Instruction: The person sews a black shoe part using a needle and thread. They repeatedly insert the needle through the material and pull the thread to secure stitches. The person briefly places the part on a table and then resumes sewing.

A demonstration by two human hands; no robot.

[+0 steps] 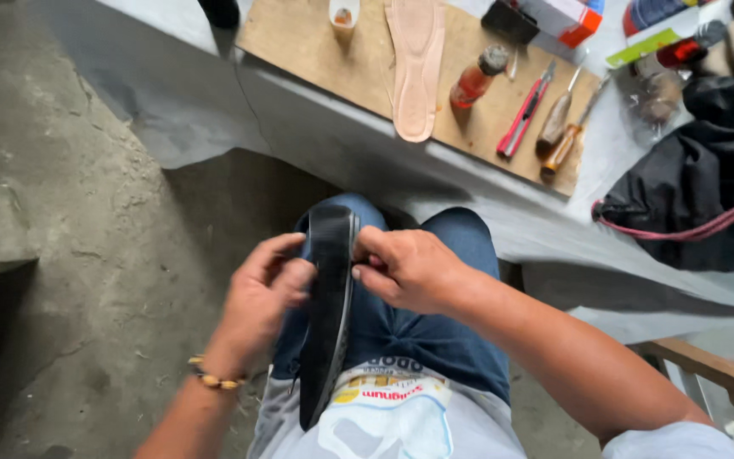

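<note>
A black shoe (329, 306) stands on edge over my lap, its sole side turned toward my left hand, toe end pointing away from me. My left hand (261, 293) grips the shoe's left side near the toe, fingers curled over it. From the other side my right hand (405, 268) pinches the upper edge of the shoe with thumb and fingers. A beaded bracelet sits on my left wrist. On the wooden board (299, 42) ahead lies a tan insole (415, 64).
On the board are a small orange bottle (476, 78), a red utility knife (522, 119), two wooden-handled tools (561, 127) and a small cup (343, 14). A black bag with a pink cord (707, 187) lies at right. Rough concrete floor (70, 255) spreads to the left.
</note>
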